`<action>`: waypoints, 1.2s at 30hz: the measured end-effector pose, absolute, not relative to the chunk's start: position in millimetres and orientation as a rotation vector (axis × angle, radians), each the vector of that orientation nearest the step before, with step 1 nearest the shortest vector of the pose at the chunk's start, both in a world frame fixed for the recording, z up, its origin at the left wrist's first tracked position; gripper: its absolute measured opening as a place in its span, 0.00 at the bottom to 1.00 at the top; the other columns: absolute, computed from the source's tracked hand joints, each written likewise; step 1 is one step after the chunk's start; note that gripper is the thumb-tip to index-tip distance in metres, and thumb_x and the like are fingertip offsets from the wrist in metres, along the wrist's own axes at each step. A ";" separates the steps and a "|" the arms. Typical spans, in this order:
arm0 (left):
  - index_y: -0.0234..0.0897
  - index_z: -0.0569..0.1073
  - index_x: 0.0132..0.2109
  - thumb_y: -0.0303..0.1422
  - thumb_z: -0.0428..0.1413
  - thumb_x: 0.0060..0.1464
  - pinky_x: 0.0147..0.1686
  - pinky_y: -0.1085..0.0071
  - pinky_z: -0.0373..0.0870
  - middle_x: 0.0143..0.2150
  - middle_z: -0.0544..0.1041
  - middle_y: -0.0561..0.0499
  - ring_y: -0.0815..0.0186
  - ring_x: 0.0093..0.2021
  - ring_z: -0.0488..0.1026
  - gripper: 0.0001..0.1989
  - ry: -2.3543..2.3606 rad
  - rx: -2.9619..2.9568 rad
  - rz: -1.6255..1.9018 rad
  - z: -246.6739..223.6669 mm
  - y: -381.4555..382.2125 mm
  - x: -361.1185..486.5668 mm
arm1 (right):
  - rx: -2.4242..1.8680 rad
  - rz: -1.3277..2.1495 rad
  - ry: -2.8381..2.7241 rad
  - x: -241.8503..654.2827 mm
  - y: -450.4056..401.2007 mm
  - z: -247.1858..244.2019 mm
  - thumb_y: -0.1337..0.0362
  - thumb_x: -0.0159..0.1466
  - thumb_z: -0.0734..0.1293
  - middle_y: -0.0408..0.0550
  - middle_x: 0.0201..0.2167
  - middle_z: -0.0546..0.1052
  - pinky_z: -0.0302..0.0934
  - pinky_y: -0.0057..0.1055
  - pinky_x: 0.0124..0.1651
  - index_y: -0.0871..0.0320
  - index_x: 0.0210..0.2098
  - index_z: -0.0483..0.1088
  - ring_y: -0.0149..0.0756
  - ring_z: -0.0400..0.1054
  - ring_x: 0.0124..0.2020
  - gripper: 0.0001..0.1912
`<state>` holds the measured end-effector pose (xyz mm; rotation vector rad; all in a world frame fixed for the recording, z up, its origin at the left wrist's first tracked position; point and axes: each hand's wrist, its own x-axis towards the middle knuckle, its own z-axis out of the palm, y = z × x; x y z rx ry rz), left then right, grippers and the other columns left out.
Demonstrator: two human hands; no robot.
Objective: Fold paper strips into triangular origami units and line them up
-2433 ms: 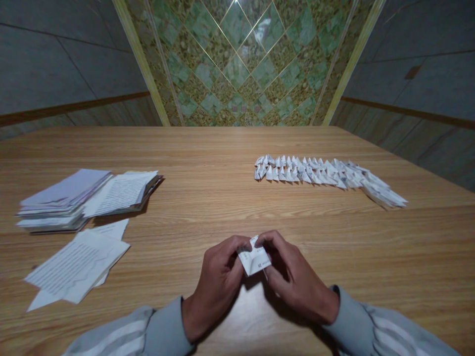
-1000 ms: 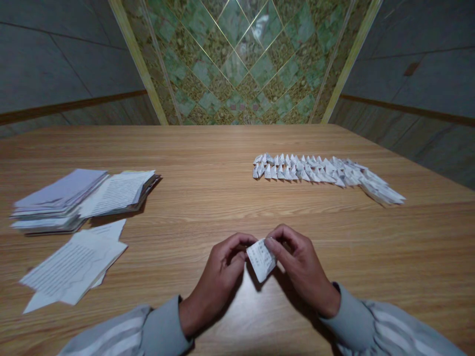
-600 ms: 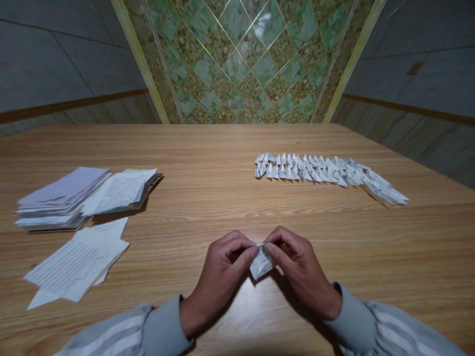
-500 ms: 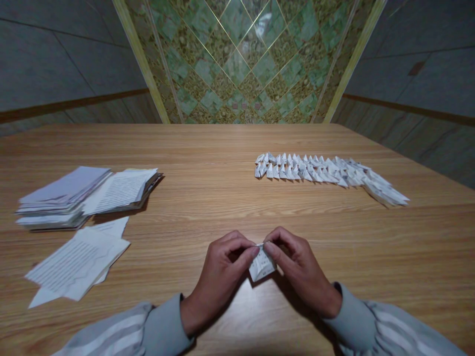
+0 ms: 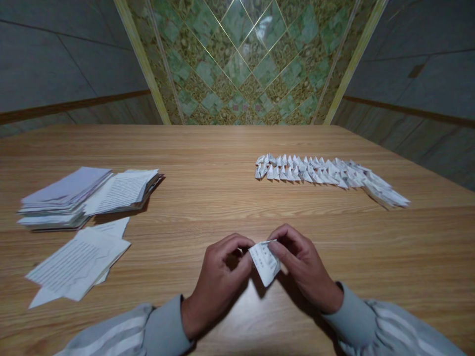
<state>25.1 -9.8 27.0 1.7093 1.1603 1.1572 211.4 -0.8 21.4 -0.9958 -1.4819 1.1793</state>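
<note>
A small folded piece of printed white paper (image 5: pixel 264 263) is between my two hands near the front of the table, its point facing down toward me. My left hand (image 5: pixel 222 277) grips its left corner with thumb and fingers. On the other side my right hand (image 5: pixel 302 264) pinches its upper right edge, the thumb lying over the front. Farther back on the right, a long double row of folded paper pieces (image 5: pixel 308 172) runs across the wooden table.
At the left, stacks of paper (image 5: pixel 69 188) and printed sheets (image 5: pixel 124 190) lie side by side. Loose printed sheets (image 5: pixel 79 262) overlap in front of them. A tiled wall (image 5: pixel 241 64) rises behind the table (image 5: pixel 200 148).
The folded paper has turned between my hands and shows more of its printed face, with its tip lower. My left thumb has shifted off its front, toward the left corner.
</note>
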 end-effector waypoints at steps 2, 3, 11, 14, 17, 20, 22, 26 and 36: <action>0.36 0.79 0.33 0.31 0.58 0.57 0.31 0.72 0.67 0.29 0.79 0.51 0.66 0.30 0.74 0.07 1.169 1.667 1.163 27.6 -10.1 25.0 | -1.007 1.127 -1.518 211.6 -1.9 19.9 0.58 0.67 0.67 0.41 0.28 0.73 0.60 0.26 0.32 0.56 0.33 0.71 0.30 0.66 0.29 0.09; 0.36 0.79 0.33 0.31 0.58 0.57 0.31 0.72 0.67 0.29 0.79 0.51 0.66 0.30 0.74 0.07 1.165 1.626 1.161 27.8 -9.9 25.1 | -1.011 1.098 -1.532 211.9 -2.4 19.3 0.58 0.68 0.67 0.41 0.27 0.73 0.60 0.26 0.33 0.57 0.33 0.71 0.30 0.66 0.29 0.09; 0.35 0.78 0.35 0.37 0.57 0.60 0.34 0.72 0.68 0.30 0.77 0.51 0.65 0.33 0.72 0.10 1.039 1.327 1.065 25.3 -6.4 24.2 | -1.083 0.831 -1.677 212.6 -2.8 22.7 0.61 0.68 0.65 0.41 0.25 0.72 0.58 0.27 0.30 0.57 0.30 0.70 0.31 0.66 0.27 0.11; 0.36 0.78 0.36 0.38 0.54 0.62 0.35 0.72 0.67 0.32 0.77 0.51 0.65 0.33 0.71 0.12 1.010 1.394 1.075 26.1 -7.6 22.9 | -1.137 0.719 -1.724 211.7 -4.0 25.8 0.62 0.67 0.64 0.41 0.24 0.71 0.57 0.28 0.29 0.57 0.28 0.68 0.31 0.66 0.26 0.11; 0.35 0.77 0.35 0.38 0.56 0.60 0.34 0.72 0.66 0.30 0.76 0.51 0.65 0.32 0.70 0.11 1.049 1.449 1.058 28.7 -8.9 24.1 | -1.159 0.636 -1.764 209.8 -5.5 28.8 0.64 0.66 0.64 0.42 0.23 0.70 0.56 0.28 0.28 0.56 0.28 0.67 0.32 0.65 0.26 0.10; 0.35 0.77 0.32 0.37 0.58 0.58 0.32 0.72 0.64 0.28 0.75 0.51 0.66 0.30 0.69 0.10 1.111 1.461 1.030 30.6 -8.7 26.6 | -1.155 0.599 -1.797 208.0 -6.5 31.5 0.66 0.64 0.63 0.41 0.23 0.69 0.55 0.28 0.28 0.56 0.27 0.66 0.32 0.64 0.25 0.09; 0.34 0.76 0.31 0.37 0.58 0.58 0.31 0.73 0.63 0.27 0.74 0.52 0.67 0.29 0.68 0.12 1.098 1.424 1.026 30.1 -7.8 27.4 | -1.151 0.632 -1.818 207.6 -6.6 32.4 0.66 0.65 0.63 0.42 0.23 0.69 0.55 0.28 0.29 0.56 0.28 0.66 0.32 0.63 0.26 0.08; 0.34 0.75 0.29 0.38 0.60 0.57 0.30 0.73 0.62 0.26 0.72 0.53 0.68 0.28 0.66 0.13 1.024 1.332 0.986 25.5 -5.6 27.0 | -1.144 0.830 -1.848 208.2 -6.1 29.6 0.60 0.66 0.65 0.41 0.24 0.69 0.53 0.28 0.29 0.58 0.29 0.69 0.31 0.62 0.26 0.10; 0.36 0.72 0.37 0.37 0.61 0.55 0.34 0.72 0.67 0.31 0.74 0.52 0.67 0.32 0.70 0.09 0.943 1.135 1.023 25.0 -5.9 31.5 | -1.185 1.212 -1.278 208.2 2.4 18.6 0.45 0.63 0.68 0.38 0.22 0.67 0.55 0.26 0.26 0.56 0.29 0.64 0.30 0.60 0.24 0.21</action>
